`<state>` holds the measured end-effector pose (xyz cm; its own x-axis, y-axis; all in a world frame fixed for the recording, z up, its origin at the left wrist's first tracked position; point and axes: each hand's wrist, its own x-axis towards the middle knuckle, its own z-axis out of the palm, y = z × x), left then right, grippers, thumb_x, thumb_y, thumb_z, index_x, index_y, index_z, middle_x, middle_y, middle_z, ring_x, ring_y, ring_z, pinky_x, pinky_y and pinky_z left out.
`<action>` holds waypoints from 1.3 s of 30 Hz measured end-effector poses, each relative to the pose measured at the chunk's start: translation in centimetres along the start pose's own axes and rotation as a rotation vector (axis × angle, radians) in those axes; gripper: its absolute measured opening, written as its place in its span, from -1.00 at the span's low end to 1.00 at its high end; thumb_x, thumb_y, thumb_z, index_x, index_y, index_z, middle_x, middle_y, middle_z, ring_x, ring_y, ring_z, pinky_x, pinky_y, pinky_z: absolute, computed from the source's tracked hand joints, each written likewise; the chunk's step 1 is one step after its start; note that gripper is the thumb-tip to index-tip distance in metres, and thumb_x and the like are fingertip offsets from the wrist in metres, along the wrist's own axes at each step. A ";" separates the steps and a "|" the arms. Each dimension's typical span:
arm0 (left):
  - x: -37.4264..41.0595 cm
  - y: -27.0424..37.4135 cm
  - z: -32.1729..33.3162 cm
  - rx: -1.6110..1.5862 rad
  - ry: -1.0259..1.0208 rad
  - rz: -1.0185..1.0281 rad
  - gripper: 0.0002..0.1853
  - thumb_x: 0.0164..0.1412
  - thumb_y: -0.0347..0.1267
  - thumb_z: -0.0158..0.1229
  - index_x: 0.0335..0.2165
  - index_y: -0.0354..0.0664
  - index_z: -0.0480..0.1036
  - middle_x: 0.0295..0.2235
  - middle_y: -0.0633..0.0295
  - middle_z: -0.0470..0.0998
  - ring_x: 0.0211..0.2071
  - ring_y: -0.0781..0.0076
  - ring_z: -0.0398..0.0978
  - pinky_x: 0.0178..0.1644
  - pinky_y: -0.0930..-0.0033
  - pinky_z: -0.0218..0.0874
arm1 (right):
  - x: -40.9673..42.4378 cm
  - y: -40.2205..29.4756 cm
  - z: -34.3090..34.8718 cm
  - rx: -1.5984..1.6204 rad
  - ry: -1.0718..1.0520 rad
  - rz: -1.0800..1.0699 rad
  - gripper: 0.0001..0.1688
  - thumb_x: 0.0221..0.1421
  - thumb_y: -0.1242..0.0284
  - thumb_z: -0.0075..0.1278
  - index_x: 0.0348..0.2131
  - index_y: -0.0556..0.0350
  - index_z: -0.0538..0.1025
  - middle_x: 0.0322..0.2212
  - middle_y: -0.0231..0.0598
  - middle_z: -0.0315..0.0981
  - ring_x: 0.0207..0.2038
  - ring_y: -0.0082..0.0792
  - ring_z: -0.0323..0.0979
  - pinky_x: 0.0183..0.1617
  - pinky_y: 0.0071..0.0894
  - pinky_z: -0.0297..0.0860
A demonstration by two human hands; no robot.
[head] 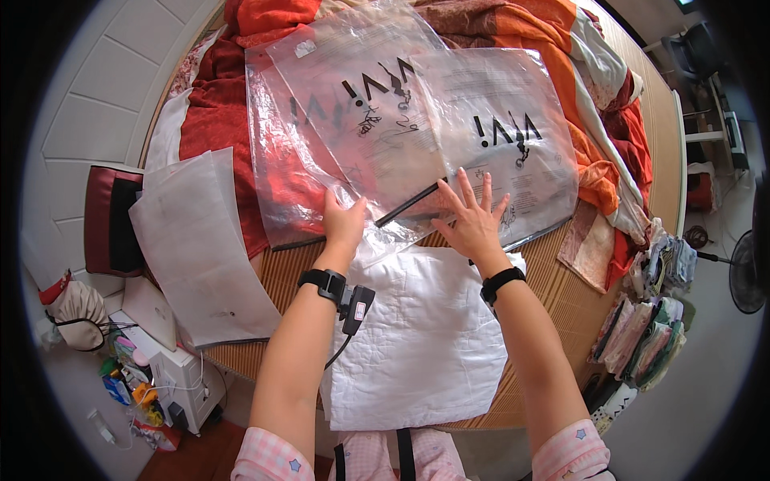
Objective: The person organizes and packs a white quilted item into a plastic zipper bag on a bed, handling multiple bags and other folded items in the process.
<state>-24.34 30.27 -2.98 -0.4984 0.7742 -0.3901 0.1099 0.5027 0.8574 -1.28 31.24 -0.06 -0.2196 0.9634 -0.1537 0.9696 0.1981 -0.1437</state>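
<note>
My left hand grips the near edge of a clear plastic bag, its fingers partly hidden by the film. A black zip strip runs slantwise across the bag between my hands. My right hand lies with fingers spread over the plastic, by the upper end of that strip. Beneath and to the right a second clear bag overlaps it; both bear black print. A white quilted cloth, folded, lies nearest my body, between my forearms.
A patterned red and orange blanket is heaped behind the bags on a bamboo mat. Translucent white bags lie at the left, beside a dark red and black case. Folded clothes stand off the right edge, near a fan.
</note>
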 end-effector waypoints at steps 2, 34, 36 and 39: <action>0.0 -0.9 0.2 0.078 0.003 0.002 -0.40 0.03 -0.48 0.13 0.06 -0.31 0.17 -0.31 -0.01 0.53 -0.29 0.14 0.50 -0.18 0.25 0.29 | 0.5 0.5 1.3 -0.075 0.004 0.042 -0.30 0.05 0.16 -0.03 0.19 -0.58 0.16 0.29 -0.40 -0.18 0.31 0.16 -0.32 0.15 0.65 -0.37; -2.4 13.3 2.7 0.426 -0.354 0.808 -0.39 0.07 -0.47 -0.04 0.12 0.26 0.25 -0.34 0.18 0.52 -0.39 0.06 0.49 -0.38 0.14 0.34 | 5.2 -3.7 -1.0 0.789 0.517 0.237 -0.62 0.25 0.40 -0.22 0.00 0.19 0.38 -0.36 -0.02 0.49 -0.34 -0.24 0.46 -0.25 -0.39 0.33; -1.0 11.8 2.6 0.290 -0.214 0.812 -0.40 0.10 -0.46 -0.01 0.13 0.27 0.24 -0.35 0.13 0.52 -0.40 0.07 0.49 -0.39 0.16 0.34 | 5.3 -4.5 -1.8 0.776 0.634 0.153 -0.56 0.23 0.47 -0.21 0.08 0.16 0.31 -0.33 0.11 0.49 -0.30 -0.04 0.49 -0.24 -0.27 0.35; 1.7 8.9 0.7 0.287 -0.206 0.503 -0.42 0.09 -0.33 0.05 0.12 0.26 0.23 -0.22 0.04 0.52 -0.38 -0.02 0.51 -0.31 0.12 0.36 | 5.1 -5.1 -1.5 0.740 0.493 0.195 -0.49 0.22 0.50 -0.22 0.16 0.09 0.22 -0.23 0.14 0.46 -0.25 -0.03 0.48 -0.19 -0.29 0.36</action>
<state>-23.59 36.37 3.69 -0.1520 0.9875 -0.0427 0.5298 0.1179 0.8399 -7.22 35.41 1.35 0.1767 0.9695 0.1700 0.6305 0.0211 -0.7759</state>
